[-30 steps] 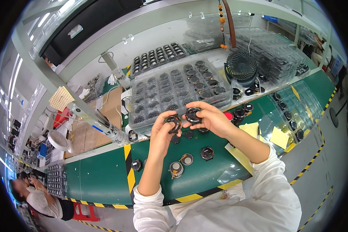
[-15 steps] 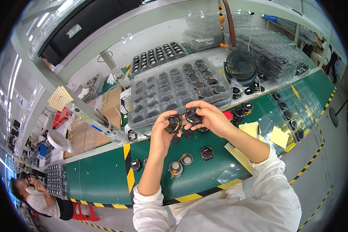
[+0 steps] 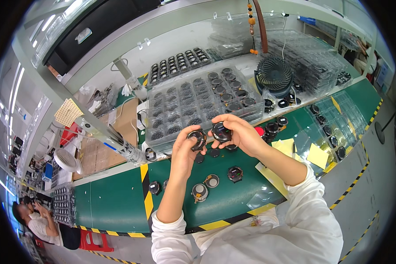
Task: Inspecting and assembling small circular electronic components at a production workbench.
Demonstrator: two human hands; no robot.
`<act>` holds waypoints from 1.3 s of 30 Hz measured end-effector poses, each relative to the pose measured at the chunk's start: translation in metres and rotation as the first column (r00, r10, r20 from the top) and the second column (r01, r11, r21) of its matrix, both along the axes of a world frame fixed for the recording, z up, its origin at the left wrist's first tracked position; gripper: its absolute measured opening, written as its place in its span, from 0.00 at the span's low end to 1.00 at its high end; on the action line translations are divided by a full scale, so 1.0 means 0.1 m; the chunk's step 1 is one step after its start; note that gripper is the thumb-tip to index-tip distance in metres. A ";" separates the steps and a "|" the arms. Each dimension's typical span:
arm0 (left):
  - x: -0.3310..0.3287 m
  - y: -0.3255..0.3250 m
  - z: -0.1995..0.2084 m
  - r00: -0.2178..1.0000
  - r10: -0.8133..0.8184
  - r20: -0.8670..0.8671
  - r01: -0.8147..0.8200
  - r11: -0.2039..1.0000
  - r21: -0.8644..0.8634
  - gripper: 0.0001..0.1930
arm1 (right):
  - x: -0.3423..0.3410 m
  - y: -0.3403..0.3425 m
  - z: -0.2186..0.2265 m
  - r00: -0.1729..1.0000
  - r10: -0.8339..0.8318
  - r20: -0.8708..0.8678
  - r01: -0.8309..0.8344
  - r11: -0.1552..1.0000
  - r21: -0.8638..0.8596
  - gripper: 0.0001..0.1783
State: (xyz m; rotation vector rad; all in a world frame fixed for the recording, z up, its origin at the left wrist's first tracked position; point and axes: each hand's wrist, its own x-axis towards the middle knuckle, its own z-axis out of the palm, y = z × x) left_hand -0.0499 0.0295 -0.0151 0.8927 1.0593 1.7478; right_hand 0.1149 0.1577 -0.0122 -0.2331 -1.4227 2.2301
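Observation:
My left hand (image 3: 185, 152) is closed around a round black watch case (image 3: 197, 140), with the thumb lying over its face. Close to it, my right hand (image 3: 241, 135) grips another round black watch case (image 3: 221, 131) by its edge, its dark face turned up. The two cases are held side by side, a small gap apart, above the green bench. Below them on the bench lie a loose watch case (image 3: 235, 174) and two round silver-grey parts, one of them a disc (image 3: 199, 192) with an orange flex strip.
A clear compartment tray (image 3: 163, 141) of round black parts stands behind my hands. A black fan (image 3: 274, 75) and stacked clear trays (image 3: 312, 55) are at the back right. Yellow paper notes (image 3: 317, 156) lie right. A person (image 3: 46, 226) sits far left.
Both hands keep hold of their watch cases. The right case has tilted slightly, and the left thumb has shifted over its case. The seated person at left has moved a little.

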 end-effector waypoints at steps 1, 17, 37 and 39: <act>0.00 0.00 -0.01 0.998 0.023 -0.066 -0.025 0.999 -0.029 0.18 | 0.00 0.00 0.01 1.000 -0.001 -0.002 0.001 1.000 -0.007 0.19; -0.03 0.01 -0.03 0.995 -0.037 0.097 0.036 0.999 0.011 0.16 | 0.01 0.01 0.00 1.000 -0.010 0.007 0.010 1.000 0.018 0.18; -0.03 0.02 -0.06 0.998 0.021 -0.064 -0.022 1.000 -0.019 0.17 | 0.00 0.01 0.00 1.000 -0.015 0.008 0.015 1.000 0.002 0.18; 0.00 0.03 -0.05 0.994 0.030 -0.109 -0.033 0.999 -0.025 0.18 | 0.01 0.01 0.00 1.000 -0.018 0.009 0.018 1.000 0.008 0.18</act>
